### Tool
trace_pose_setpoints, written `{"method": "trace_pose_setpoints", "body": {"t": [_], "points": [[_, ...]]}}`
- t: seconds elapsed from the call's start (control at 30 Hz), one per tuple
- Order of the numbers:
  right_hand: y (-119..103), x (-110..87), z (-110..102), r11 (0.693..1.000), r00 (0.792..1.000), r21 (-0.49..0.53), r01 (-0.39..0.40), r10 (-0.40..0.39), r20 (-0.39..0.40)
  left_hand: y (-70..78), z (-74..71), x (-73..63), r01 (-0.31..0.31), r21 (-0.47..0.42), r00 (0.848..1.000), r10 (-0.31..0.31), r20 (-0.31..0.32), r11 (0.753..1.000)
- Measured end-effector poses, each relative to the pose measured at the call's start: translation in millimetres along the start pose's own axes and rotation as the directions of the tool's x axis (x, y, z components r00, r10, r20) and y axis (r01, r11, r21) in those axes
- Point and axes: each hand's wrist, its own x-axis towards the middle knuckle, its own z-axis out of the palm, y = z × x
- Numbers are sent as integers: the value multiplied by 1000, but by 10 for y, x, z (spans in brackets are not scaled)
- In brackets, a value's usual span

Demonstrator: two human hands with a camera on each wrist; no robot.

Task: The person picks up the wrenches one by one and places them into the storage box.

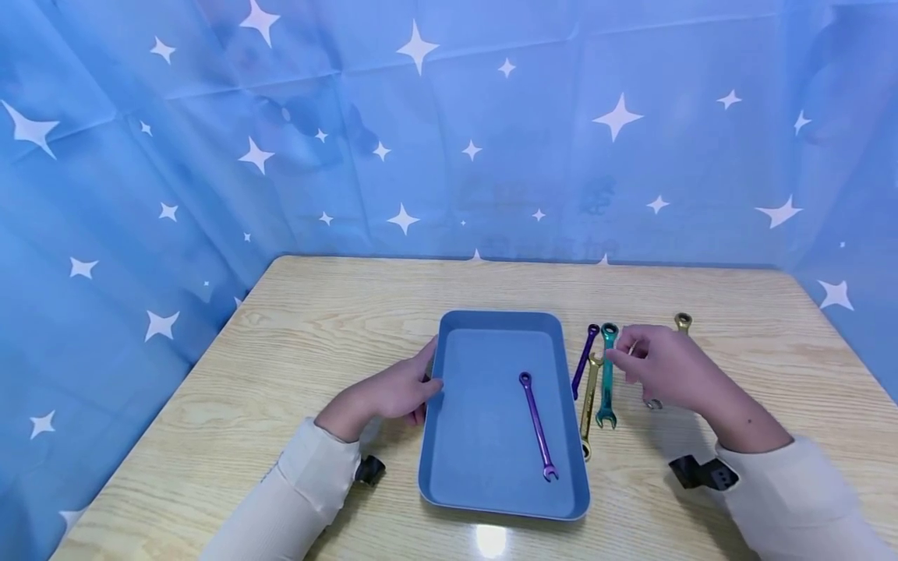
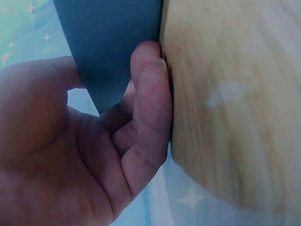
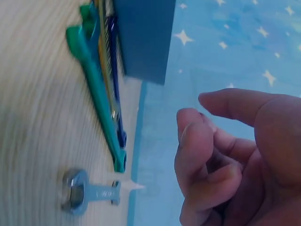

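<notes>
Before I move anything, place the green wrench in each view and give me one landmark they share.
Head: green wrench right of centre, by the right hand.
Left wrist: not in it.
Right wrist: green wrench left of centre, mostly in the upper half, slanting down to the right.
Shared landmark: the tray, near the middle of the head view and at the top of both wrist views.

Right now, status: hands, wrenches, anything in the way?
Left hand grips blue rectangular tray. Right hand empty, near shiny teal metal wrench. One purple metal wrench lies in tray. Nothing visibly blocking.
</notes>
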Motion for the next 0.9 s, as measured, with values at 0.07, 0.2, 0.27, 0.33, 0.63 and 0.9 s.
{"method": "trace_pose_setpoints", "body": {"t": [0.07,0.2,0.27,0.33,0.63,0.9], "points": [[50,7,-17,1000,1000,-26,-2,2,-8,2,-1,0,1,1,1000,-1,0,1000],[148,30,-56,997,999,-66,-37,37,-2,8,-3,1,-3,-4,1000,3,3,1000],[193,46,-77,995,998,-77,-68,69,8,10,-5,2,-6,-5,1000,6,3,1000],[232,62,-93,993,996,-82,-89,91,16,12,-6,2,-9,-8,1000,9,4,1000],[374,102,-138,985,988,-93,-147,151,39,19,-9,1,-9,-15,1000,9,3,1000],[497,79,-206,977,990,-169,-133,139,22,20,-7,-2,-3,-13,1000,3,2,1000]]}}
